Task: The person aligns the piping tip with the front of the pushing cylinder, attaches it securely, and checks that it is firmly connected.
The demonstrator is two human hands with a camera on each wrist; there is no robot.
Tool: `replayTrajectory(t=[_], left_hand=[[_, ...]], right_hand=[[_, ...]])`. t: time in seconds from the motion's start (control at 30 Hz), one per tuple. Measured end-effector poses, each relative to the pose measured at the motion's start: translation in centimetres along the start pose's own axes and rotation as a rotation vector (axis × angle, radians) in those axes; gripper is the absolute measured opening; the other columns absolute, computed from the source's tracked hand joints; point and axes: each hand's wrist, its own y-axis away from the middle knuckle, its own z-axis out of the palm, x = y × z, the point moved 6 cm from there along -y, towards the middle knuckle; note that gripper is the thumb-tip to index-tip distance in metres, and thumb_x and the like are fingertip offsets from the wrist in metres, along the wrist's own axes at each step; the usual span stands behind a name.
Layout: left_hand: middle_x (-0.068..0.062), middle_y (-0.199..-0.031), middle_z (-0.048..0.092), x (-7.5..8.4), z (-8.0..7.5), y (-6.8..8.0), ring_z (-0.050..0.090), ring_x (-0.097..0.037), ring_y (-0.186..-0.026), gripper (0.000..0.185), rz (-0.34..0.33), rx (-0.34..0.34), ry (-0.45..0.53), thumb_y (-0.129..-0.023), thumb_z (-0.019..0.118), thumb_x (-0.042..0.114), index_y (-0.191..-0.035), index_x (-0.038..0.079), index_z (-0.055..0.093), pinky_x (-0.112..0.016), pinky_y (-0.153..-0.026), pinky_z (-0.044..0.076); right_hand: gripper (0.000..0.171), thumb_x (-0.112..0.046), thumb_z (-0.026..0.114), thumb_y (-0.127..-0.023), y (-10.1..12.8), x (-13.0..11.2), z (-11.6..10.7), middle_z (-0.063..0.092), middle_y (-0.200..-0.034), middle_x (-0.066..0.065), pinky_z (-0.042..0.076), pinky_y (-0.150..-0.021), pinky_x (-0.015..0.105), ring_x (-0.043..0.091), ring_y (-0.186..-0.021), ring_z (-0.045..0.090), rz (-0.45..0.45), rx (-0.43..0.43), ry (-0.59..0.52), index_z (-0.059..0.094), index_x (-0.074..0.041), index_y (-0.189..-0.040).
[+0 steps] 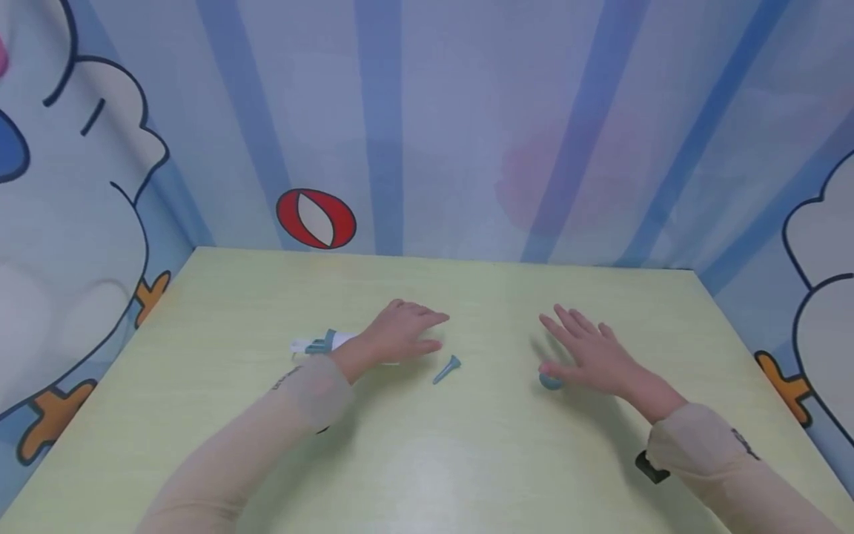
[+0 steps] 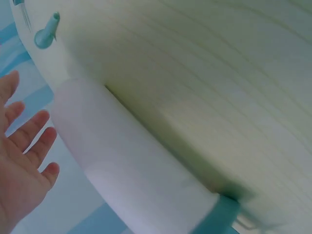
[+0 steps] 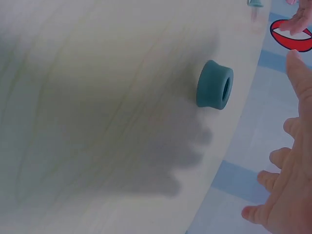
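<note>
1. Nothing is joined yet, I judge: my left hand (image 1: 400,334) lies flat over a white tube (image 1: 313,345), the right hand (image 1: 590,352) hovers spread above a teal ring (image 1: 550,381), neither gripping; a cone (image 1: 447,368) lies mid-table (image 1: 467,460).
2. The right wrist view shows the ring's (image 3: 215,85) bore; the head view doesn't.

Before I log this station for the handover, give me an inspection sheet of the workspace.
Surface: pale yellow-green table, bare in front.
Job's things: white tube with teal fitting under the left forearm; teal cone-shaped nozzle lying loose; teal round cap beside the right thumb.
Clutter: nothing seen.
Hands: left hand flat on the table; right hand spread, holding nothing.
Cables: nothing seen.
Surroundings: blue-striped cartoon curtain on three sides.
</note>
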Motion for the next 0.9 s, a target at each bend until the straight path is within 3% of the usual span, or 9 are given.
replayTrajectory(t=[0.2,0.5,0.77,0.9], left_hand=[[-0.001,-0.114,0.062,1.0,0.9,-1.2,0.057,-0.018,-0.105,0.038,0.029,-0.095,0.032,-0.087,0.054,0.032,-0.123,0.021,0.054,-0.041,-0.092,0.039],[0.001,-0.111,0.063,1.8,2.3,-2.2,0.057,-0.015,-0.104,0.032,-0.02,-0.255,0.163,-0.087,0.056,0.027,-0.118,0.02,0.057,-0.033,-0.088,0.043],[0.0,-0.104,0.065,2.1,2.5,-2.7,0.057,-0.015,-0.099,0.02,-0.004,-0.27,0.232,-0.086,0.059,0.022,-0.104,0.017,0.063,-0.031,-0.087,0.043],[0.004,-0.096,0.065,2.2,2.7,-3.0,0.057,-0.011,-0.091,0.009,0.007,-0.262,0.243,-0.085,0.06,0.02,-0.091,0.018,0.065,-0.029,-0.085,0.043]], right_hand=[[0.082,-0.054,0.056,-0.079,0.1,-0.7,-0.1,0.02,-0.146,0.021,0.027,-0.095,0.062,0.042,-0.128,0.029,-0.052,0.01,-0.082,0.024,-0.013,-0.142],[0.075,-0.043,0.063,-0.078,0.2,-0.8,0.4,0.038,-0.136,0.019,0.035,-0.093,0.053,0.038,-0.124,0.037,-0.02,-0.016,-0.148,0.033,-0.009,-0.137],[0.07,-0.038,0.065,-0.078,0.2,-0.7,0.9,0.043,-0.132,0.019,0.038,-0.092,0.051,0.036,-0.12,0.042,-0.006,-0.024,-0.143,0.037,-0.008,-0.135],[0.066,-0.038,0.066,-0.077,0.1,-0.7,1.2,0.05,-0.124,0.017,0.043,-0.086,0.047,0.031,-0.109,0.051,-0.007,-0.027,-0.13,0.043,-0.007,-0.131]])
